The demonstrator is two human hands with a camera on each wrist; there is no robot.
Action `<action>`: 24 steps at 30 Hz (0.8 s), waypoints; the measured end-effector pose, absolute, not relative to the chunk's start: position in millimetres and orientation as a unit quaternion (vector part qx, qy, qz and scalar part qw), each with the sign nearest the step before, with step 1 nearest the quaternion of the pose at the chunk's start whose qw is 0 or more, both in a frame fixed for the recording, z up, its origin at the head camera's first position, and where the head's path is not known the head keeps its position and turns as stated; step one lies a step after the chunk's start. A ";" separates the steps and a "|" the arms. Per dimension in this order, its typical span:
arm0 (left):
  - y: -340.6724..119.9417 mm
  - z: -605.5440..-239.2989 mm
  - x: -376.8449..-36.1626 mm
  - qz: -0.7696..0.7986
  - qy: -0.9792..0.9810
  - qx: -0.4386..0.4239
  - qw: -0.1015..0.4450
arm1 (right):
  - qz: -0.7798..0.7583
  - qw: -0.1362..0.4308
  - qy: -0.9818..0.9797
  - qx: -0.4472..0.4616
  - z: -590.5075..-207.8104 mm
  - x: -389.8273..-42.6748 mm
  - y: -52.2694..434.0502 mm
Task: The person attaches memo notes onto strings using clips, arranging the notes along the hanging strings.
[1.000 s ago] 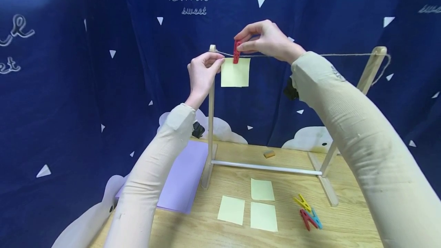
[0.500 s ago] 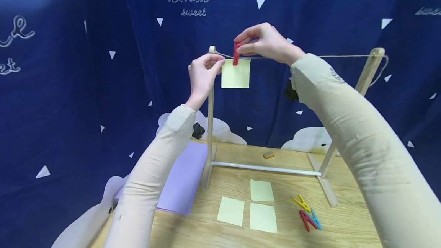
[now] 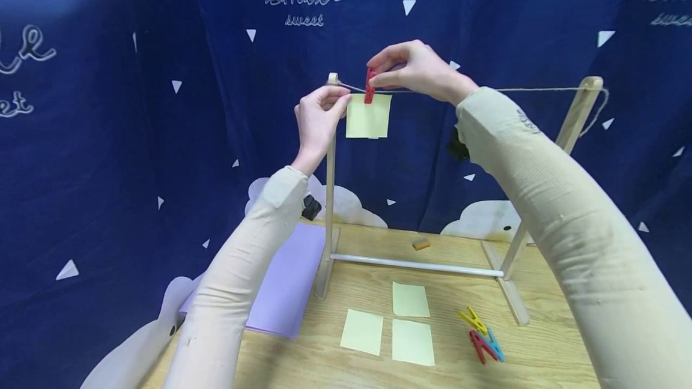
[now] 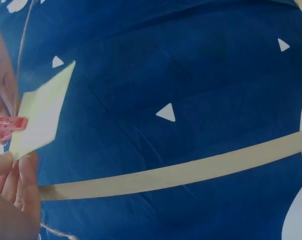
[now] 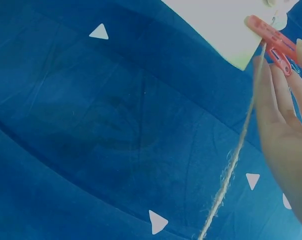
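A pale yellow paper note (image 3: 369,120) hangs at the twine (image 3: 540,89), near its left end. My left hand (image 3: 315,120) pinches the note's upper left corner between thumb and fingers. With thumb and fingertips, my right hand (image 3: 420,71) holds a red clothespin (image 3: 370,92) upright, its lower tip over the middle of the note's top edge. The left wrist view has the clothespin (image 4: 13,123) against the edge of the paper (image 4: 46,112). In the right wrist view the twine (image 5: 236,155) runs up to the clothespin (image 5: 276,39); whether its jaws are fully closed is unclear.
Two wooden posts, left (image 3: 331,197) and right (image 3: 578,113), carry the twine, with a white rod (image 3: 416,264) low between them. Three notes (image 3: 362,331) and several clothespins (image 3: 481,344) lie on the table. Purple sheets (image 3: 281,287) lie left; a small brown block (image 3: 421,244) sits behind.
Both hands keep their holds on the note and the red clothespin. The head view has shifted slightly, and the note's lower edge has swayed a little.
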State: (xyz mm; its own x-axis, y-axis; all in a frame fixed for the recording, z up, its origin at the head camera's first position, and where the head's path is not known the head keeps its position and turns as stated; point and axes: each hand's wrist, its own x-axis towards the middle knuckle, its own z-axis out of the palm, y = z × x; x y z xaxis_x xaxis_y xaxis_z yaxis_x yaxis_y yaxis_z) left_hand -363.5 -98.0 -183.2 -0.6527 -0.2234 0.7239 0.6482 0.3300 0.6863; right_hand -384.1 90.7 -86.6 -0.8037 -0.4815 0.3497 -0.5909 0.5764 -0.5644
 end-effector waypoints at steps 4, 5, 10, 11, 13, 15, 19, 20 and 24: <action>-98.7 -184.3 -363.8 -0.560 -0.715 -0.150 0.390 | 0.325 0.091 -0.891 0.304 -89.1 -385.7 89.3; -98.9 -184.5 -363.9 -0.560 -0.716 -0.150 0.390 | 0.319 0.094 -0.893 0.302 -89.5 -385.8 89.0; -99.7 -186.4 -364.8 -0.563 -0.714 -0.152 0.389 | 0.311 0.103 -0.896 0.299 -90.3 -386.2 87.7; -99.7 -186.9 -364.9 -0.562 -0.714 -0.151 0.388 | 0.309 0.106 -0.897 0.299 -90.5 -386.3 88.0; -99.6 -187.6 -365.3 -0.560 -0.715 -0.152 0.389 | 0.309 0.111 -0.897 0.297 -90.4 -386.7 88.7; -99.6 -187.8 -365.6 -0.559 -0.717 -0.149 0.389 | 0.310 0.115 -0.896 0.297 -90.1 -386.7 90.1; -99.4 -188.2 -364.9 -0.549 -0.721 -0.146 0.397 | 0.314 0.119 -0.895 0.294 -89.7 -386.1 94.7; -99.4 -188.3 -364.5 -0.547 -0.722 -0.145 0.398 | 0.316 0.120 -0.894 0.293 -89.7 -385.9 96.3; -100.4 -190.2 -363.0 -0.541 -0.725 -0.144 0.402 | 0.325 0.123 -0.892 0.289 -90.2 -385.0 103.2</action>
State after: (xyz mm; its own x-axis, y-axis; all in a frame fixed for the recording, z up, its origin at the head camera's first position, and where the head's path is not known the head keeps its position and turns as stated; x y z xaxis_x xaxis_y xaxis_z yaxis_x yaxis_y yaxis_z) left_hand -363.0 -100.4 -190.2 -0.6346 -0.2264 0.7390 0.6440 0.3738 0.6675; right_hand -385.0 103.2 -90.2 -0.8026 -0.4359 0.4072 -0.5957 0.6218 -0.5085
